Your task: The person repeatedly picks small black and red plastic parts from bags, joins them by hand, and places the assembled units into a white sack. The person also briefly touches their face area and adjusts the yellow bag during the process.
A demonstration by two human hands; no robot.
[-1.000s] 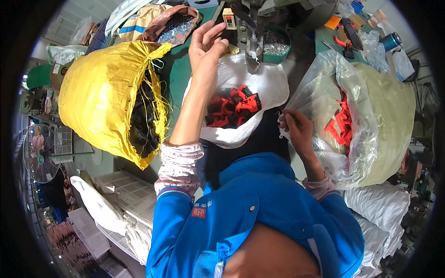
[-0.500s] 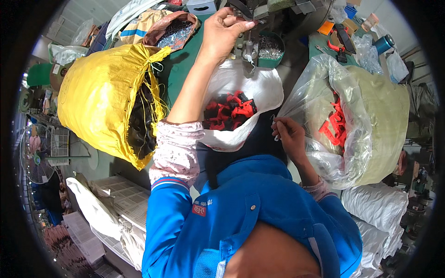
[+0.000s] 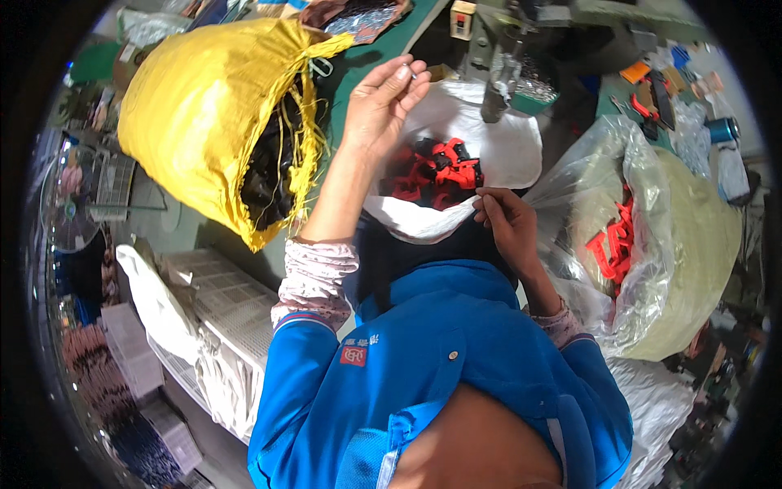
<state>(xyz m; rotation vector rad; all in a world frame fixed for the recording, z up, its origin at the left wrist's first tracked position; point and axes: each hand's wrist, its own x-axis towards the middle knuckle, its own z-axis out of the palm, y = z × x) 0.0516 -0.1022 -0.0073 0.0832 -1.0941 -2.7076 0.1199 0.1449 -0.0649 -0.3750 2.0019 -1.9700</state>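
Observation:
My left hand (image 3: pixel 381 110) is raised between the yellow sack (image 3: pixel 195 106) and a white sack (image 3: pixel 509 151), its fingers closed on a small shiny metal piece (image 3: pixel 413 76) too small to name. My right hand (image 3: pixel 509 224) is at the white sack's near right rim with thumb and fingers pinched together; what they hold, if anything, cannot be made out. Inside the white sack, just beyond that hand, lies a pile of red and black plastic parts (image 3: pixel 444 167). Dark pieces (image 3: pixel 269 167) show in the yellow sack's mouth.
A bench machine (image 3: pixel 497 77) stands beyond the white sack, with a green tray (image 3: pixel 533 99) of small metal pieces beside it. To the right, a clear plastic bag (image 3: pixel 570 179) holds red parts (image 3: pixel 612 244). White crates (image 3: pixel 220 285) stand at lower left.
My left hand has come away from the machine and now holds the small metal piece in front of it. My right hand has moved to the white sack's rim. The whole view has shifted.

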